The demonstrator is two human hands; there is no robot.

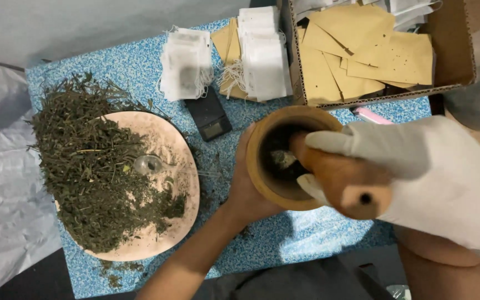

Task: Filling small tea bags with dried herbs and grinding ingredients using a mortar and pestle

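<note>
Wooden mortar (pixel 262 166), round and smooth, stood on the speckled blue table (pixel 140 66), bare left hand (pixel 242 189) cupping its side. The white-gloved right hand (pixel 417 166) gripped a thick wooden pestle (pixel 340 178) inside it, over possibly crushed herbs. Dried green leaves (pixel 84 161) heaped a pale plate (pixel 179 161).

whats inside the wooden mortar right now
The end of the wooden pestle, held by the gloved right hand, and a small pale-green clump in the mortar. The pestle and shadow hide the rest of the bottom. The left hand steadies it.

Round pale pink plate (pixel 181 166) heaped with dried green herb (pixel 84 161); small black digital scale (pixel 209 115); stacks of white stringed filter bags (pixel 184 64); open cardboard box (pixel 455 50) holding tan paper envelopes (pixel 362 50); blue speckled tabletop (pixel 134 64).
</note>
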